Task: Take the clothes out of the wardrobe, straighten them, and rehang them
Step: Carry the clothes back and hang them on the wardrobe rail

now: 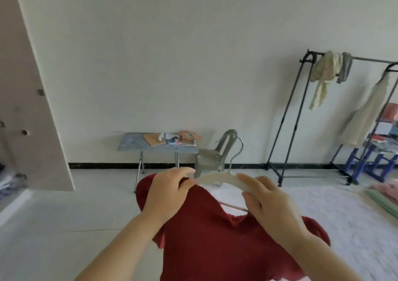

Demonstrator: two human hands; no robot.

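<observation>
A red top hangs nearest, on a cream hanger. The left hand pinches fabric at the hanger's left end. The right hand curls its fingers over the hanger's right arm. Beyond the hanger, to the right, a black rack holds 2 draped cloths and 1 cream garment.

A blue folding table — papers on it — stands just beside a grey chair.

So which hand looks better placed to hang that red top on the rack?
Probably the right hand: it grips the hanger, and the rack stands on that side. The left hand pinches the red top at the hanger's other end, farther from the rack.
</observation>
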